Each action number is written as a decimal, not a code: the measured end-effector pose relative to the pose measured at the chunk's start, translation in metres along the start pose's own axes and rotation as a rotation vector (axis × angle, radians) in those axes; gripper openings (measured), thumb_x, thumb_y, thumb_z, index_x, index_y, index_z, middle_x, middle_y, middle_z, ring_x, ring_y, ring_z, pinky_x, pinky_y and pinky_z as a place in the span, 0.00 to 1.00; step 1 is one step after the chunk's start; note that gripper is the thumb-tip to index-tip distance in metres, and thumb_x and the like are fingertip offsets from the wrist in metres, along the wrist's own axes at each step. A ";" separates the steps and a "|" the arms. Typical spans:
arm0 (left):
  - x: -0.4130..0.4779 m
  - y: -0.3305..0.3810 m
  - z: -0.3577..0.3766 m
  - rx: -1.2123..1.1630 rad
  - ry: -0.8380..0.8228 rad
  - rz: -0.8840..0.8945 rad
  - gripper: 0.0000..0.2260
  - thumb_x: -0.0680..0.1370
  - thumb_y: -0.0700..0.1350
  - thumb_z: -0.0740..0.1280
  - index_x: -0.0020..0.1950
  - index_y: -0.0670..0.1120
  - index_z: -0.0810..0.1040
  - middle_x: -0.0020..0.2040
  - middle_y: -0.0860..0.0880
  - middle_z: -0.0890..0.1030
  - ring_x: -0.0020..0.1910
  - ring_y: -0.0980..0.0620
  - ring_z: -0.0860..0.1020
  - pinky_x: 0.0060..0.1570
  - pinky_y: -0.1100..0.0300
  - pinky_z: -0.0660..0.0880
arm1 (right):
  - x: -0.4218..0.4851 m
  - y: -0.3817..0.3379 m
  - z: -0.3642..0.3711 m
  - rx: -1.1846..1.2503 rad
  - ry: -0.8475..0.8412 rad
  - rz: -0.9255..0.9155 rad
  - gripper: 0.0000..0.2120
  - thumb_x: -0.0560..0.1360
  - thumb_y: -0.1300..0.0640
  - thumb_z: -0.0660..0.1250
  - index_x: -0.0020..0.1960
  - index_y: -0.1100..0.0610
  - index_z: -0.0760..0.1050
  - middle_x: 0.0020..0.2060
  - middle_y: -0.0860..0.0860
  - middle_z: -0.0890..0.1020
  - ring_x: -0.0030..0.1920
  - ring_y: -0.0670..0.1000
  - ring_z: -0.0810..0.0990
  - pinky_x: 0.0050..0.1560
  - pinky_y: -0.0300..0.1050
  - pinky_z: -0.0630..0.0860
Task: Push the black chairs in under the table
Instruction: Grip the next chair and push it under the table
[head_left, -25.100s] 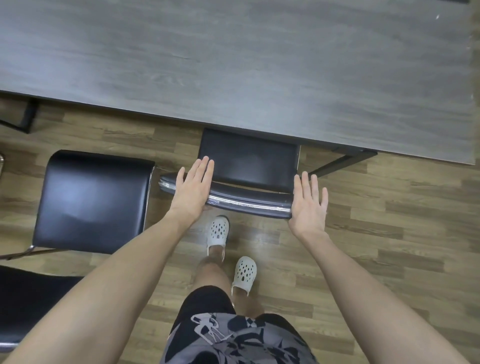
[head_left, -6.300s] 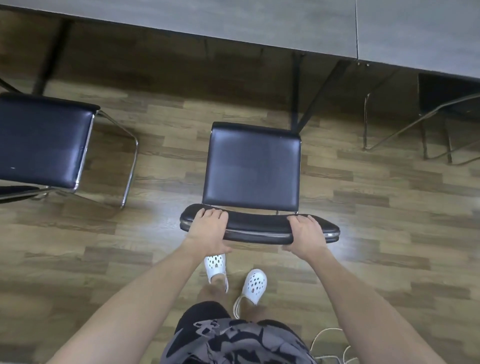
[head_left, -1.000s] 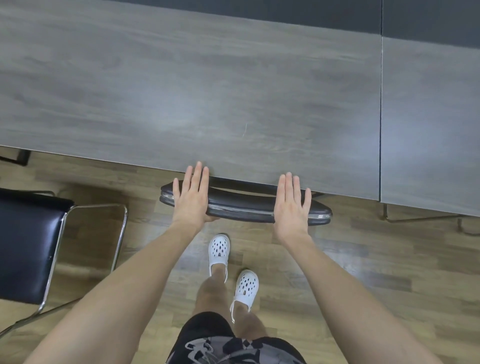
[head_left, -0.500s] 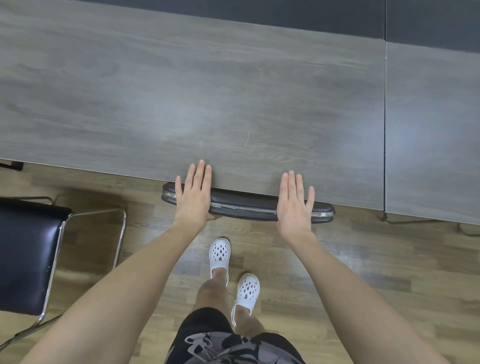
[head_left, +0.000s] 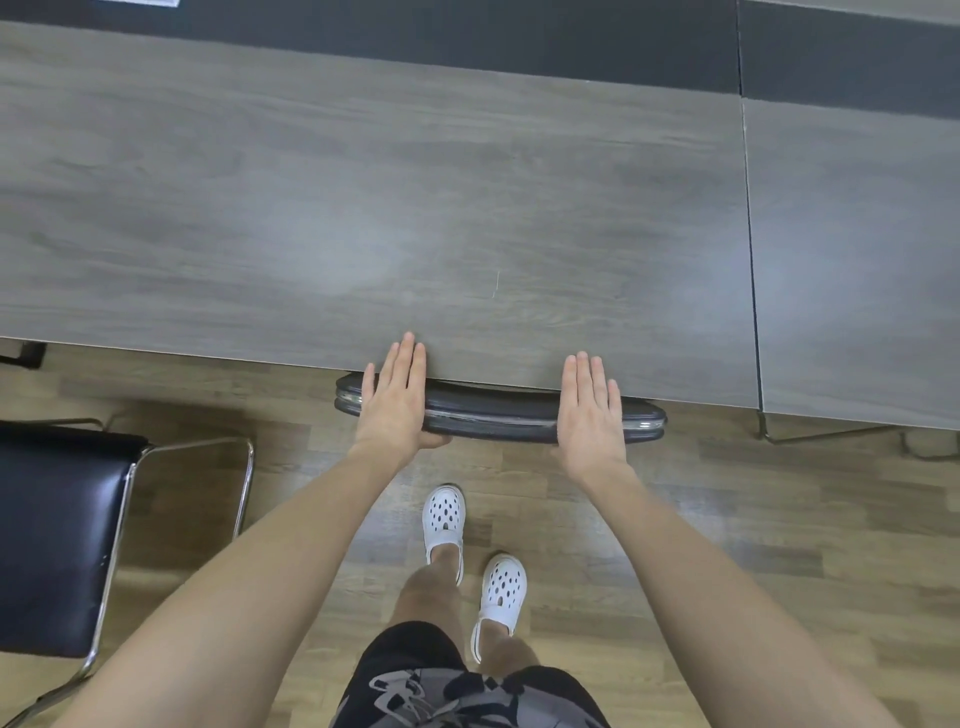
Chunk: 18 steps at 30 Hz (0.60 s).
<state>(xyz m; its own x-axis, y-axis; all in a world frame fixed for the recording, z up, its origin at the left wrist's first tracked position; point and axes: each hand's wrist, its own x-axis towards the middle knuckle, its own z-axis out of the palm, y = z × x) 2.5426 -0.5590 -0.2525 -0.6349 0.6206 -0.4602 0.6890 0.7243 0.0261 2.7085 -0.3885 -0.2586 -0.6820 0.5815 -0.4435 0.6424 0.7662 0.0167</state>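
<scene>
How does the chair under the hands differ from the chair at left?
The middle chair is tucked under the table, only its backrest showing; the left chair stands clear, seat exposed. Both hands lie flat on the middle chair; the left chair is untouched. Both are black with chrome frames.

Tabletop (head_left: 363, 182): grey wood grain
Chair backrest (head_left: 493, 410): black, chrome trim
Second chair (head_left: 57, 530): glossy black seat, chrome frame
Floor (head_left: 779, 519): brown wood planks
Clogs (head_left: 443, 514): white, perforated
Shorts (head_left: 467, 696): black-grey print

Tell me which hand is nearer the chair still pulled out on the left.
Left. The left hand presses the tucked chair's backrest at the end nearer the pulled-out chair; the right hand is farther along.
</scene>
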 end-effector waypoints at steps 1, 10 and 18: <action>-0.002 -0.001 -0.002 0.007 0.004 0.013 0.59 0.66 0.65 0.74 0.79 0.42 0.40 0.79 0.47 0.37 0.79 0.48 0.41 0.76 0.48 0.44 | -0.005 -0.003 -0.001 0.003 -0.017 -0.006 0.54 0.72 0.53 0.73 0.77 0.63 0.34 0.78 0.58 0.41 0.78 0.57 0.39 0.76 0.52 0.38; -0.051 0.005 -0.003 0.027 0.054 0.038 0.49 0.71 0.67 0.68 0.79 0.41 0.49 0.79 0.45 0.38 0.79 0.48 0.47 0.76 0.51 0.51 | -0.064 -0.026 -0.004 0.181 0.070 -0.089 0.42 0.78 0.53 0.64 0.78 0.62 0.39 0.79 0.56 0.44 0.79 0.54 0.41 0.77 0.51 0.45; -0.121 0.016 0.027 -0.022 0.118 0.004 0.45 0.74 0.67 0.64 0.79 0.43 0.49 0.80 0.47 0.40 0.79 0.49 0.46 0.76 0.50 0.47 | -0.112 -0.043 0.013 0.210 0.087 -0.182 0.42 0.77 0.51 0.63 0.79 0.62 0.40 0.79 0.56 0.47 0.79 0.54 0.44 0.77 0.52 0.49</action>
<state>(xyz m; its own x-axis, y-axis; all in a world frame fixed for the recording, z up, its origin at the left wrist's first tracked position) 2.6400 -0.6305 -0.2200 -0.6702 0.6534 -0.3520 0.6844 0.7276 0.0474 2.7616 -0.4897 -0.2215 -0.8142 0.4682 -0.3435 0.5591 0.7917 -0.2461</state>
